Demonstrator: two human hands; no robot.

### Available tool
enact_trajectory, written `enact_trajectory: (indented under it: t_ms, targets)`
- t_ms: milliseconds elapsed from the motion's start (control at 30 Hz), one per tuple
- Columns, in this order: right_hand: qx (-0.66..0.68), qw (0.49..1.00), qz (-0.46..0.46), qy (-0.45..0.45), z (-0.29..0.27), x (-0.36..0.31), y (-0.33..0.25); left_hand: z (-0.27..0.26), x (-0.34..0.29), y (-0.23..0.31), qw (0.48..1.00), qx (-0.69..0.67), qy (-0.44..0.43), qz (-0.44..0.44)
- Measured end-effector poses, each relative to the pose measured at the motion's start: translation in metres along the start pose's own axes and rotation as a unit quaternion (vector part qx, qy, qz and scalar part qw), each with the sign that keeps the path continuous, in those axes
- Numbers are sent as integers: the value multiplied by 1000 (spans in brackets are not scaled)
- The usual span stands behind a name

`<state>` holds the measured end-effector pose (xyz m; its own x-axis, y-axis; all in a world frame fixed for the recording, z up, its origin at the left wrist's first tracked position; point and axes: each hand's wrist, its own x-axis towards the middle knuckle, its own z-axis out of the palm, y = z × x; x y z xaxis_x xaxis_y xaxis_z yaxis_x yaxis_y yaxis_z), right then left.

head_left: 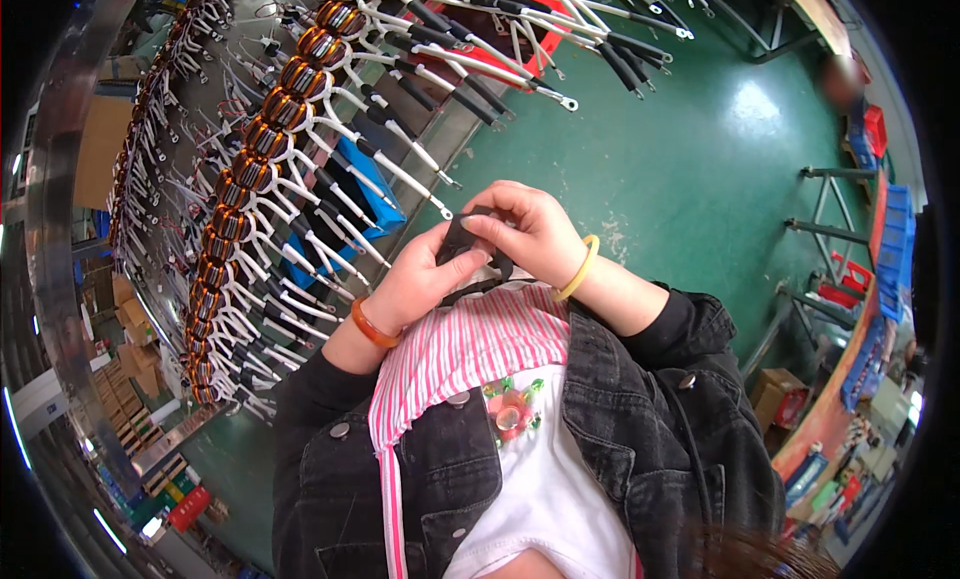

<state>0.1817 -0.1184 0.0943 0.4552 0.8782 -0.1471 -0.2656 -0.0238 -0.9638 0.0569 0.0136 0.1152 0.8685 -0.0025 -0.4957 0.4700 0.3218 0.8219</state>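
Note:
In front of my waist my two hands meet over a small dark piece, flat and black; its exact kind is unclear. My left hand pinches its lower side with the thumb on top. From the other side my right hand grips it, thumb and fingers closed and the fingers curled over. Just beyond it a white cable with a metal ring lug ends close to the fingers. That cable comes from a row of copper-wound coils at the left, many of whose leads carry black sleeves.
A second row of coils runs farther left. Beneath the leads sits a blue bin, and a red crate stands at the far side. Green floor lies ahead and right. A bench with blue bins lines the right edge.

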Motion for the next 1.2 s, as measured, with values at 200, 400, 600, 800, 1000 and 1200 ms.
enact_trajectory:
  t_ms: [200, 400, 600, 800, 1000, 1200]
  targets:
    - [-290, 937, -191, 44, -28, -4, -3, 17, 21, -4, 941, 216, 149, 213]
    - [-57, 995, 83, 4, -37, -5, 5, 39, 31, -3, 946, 168, 179, 213]
    - [104, 986, 68, 111, -51, -5, 1, 28, 31, -8, 940, 147, 210, 225]
    - [15, 997, 61, 49, -47, 2, 11, 19, 26, -7, 960, 86, 222, 146]
    - [10, 998, -18, 60, -20, 14, 23, 23, 30, 7, 818, 408, 256, 315]
    - [175, 984, 10, 27, -15, 16, 16, 13, 21, 6, 866, 355, 219, 275]
